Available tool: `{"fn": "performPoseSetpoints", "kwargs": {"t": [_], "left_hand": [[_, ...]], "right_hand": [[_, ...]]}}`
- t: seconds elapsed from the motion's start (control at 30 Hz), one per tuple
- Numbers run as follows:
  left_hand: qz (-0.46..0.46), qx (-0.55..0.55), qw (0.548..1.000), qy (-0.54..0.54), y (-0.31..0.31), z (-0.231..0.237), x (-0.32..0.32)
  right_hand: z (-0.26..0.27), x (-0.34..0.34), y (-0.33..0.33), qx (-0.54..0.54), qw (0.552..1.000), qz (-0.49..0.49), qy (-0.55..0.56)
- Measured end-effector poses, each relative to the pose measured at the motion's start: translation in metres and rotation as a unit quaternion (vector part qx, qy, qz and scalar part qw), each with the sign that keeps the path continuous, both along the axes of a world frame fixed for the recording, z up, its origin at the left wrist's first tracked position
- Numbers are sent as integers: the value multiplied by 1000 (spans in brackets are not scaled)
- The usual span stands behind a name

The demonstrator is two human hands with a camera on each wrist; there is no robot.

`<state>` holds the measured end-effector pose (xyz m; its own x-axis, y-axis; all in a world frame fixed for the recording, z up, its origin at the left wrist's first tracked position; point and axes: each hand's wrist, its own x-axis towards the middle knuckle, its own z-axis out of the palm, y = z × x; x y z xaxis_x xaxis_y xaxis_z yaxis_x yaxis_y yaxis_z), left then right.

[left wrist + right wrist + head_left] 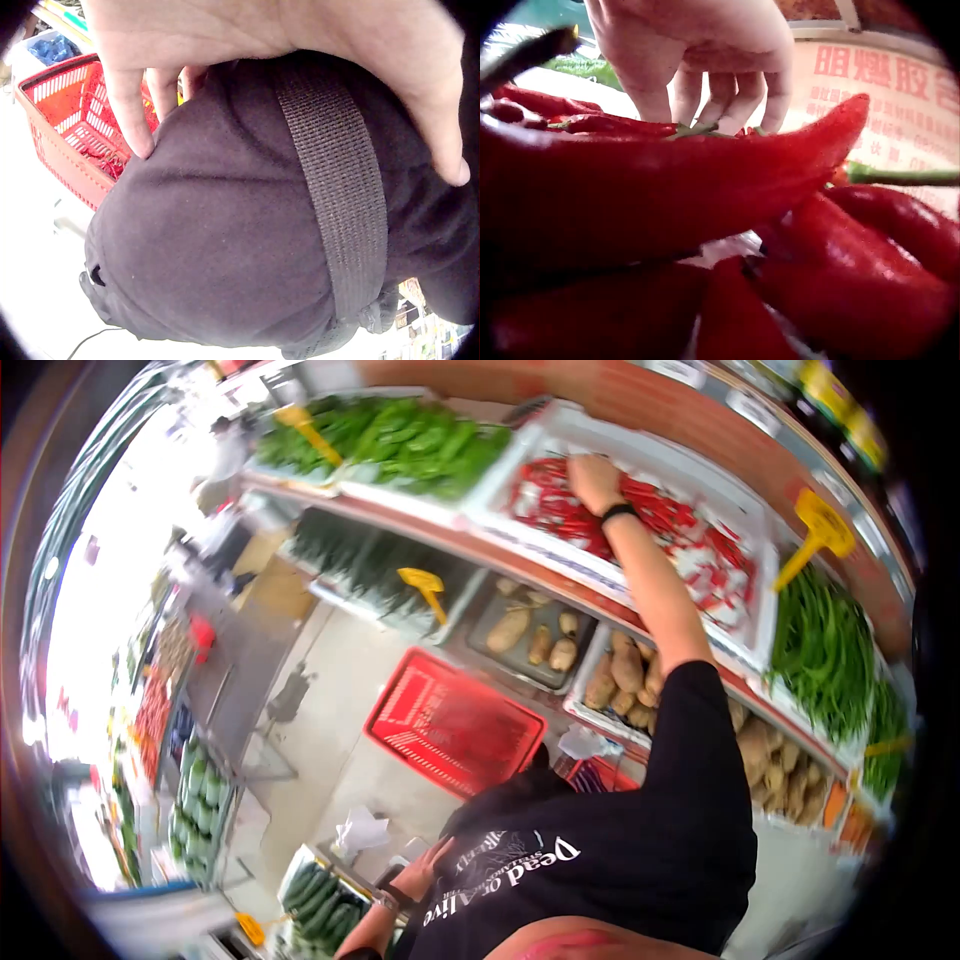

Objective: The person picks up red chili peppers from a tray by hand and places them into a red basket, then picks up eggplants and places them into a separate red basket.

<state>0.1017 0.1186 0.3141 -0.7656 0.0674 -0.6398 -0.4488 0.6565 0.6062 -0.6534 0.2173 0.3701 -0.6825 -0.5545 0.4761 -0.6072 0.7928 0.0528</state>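
Red chili peppers (680,520) fill a white box (562,428) on the upper shelf. My right hand (596,482) is down among them at the far side, a black band round its wrist. In the right wrist view, bent fingers (733,112) point down behind a large red chili pepper (667,176), close to a green stem (697,130). That pepper hides the fingertips, so I cannot tell whether they pinch one. At my waist, my left hand (422,874) rests on dark fabric (217,202) crossed by a woven black strap (334,165), its fingers spread.
A red basket (392,705) stands on the floor before me. Green peppers (425,448) and long green beans (825,650) flank the chili box. Below lie brown root vegetables (625,670). Yellow price tags (822,530) stick up. Cucumbers (318,900) are near my left arm.
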Motion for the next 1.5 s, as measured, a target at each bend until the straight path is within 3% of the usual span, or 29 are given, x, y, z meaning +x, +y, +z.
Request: {"fn": "performPoseSetpoints", "kwargs": {"t": [0.17, 0.3, 0.33, 0.4, 0.47, 0.57, 0.67, 0.77, 0.9, 1.03, 1.27, 1.5], "left_hand": [[-8, 24, 991, 132, -10, -33, 29], [2, 24, 992, 124, -7, -27, 32], [13, 26, 992, 125, -6, -31, 32], [0, 34, 992, 124, -6, -45, 39], [19, 18, 992, 122, 2, -27, 29], [32, 46, 986, 159, 3, -49, 43], [25, 31, 990, 132, 0, -49, 41], [20, 16, 994, 110, -1, -43, 37], [16, 10, 996, 89, -1, -35, 31], [11, 17, 996, 88, -3, -37, 32], [2, 23, 996, 87, -4, -42, 30], [-3, 20, 995, 96, -4, -44, 32]], "right_hand": [[-6, -14, -7, 27, 1000, 8, -9], [10, -18, 4, -125, 988, 76, -49], [19, -13, 7, -144, 982, 63, -103], [19, -17, 17, -206, 971, 61, -102], [17, -28, 25, -289, 941, 117, -132], [30, -20, 33, -308, 917, 172, -187], [37, -4, 32, -165, 954, 187, -169], [32, 9, 22, -123, 961, 214, -123], [31, 12, 20, -47, 958, 216, -182], [25, 7, 22, -59, 982, 136, -118], [10, 9, 8, -71, 981, 30, -176], [12, 2, 11, -49, 948, 91, -302]]}}
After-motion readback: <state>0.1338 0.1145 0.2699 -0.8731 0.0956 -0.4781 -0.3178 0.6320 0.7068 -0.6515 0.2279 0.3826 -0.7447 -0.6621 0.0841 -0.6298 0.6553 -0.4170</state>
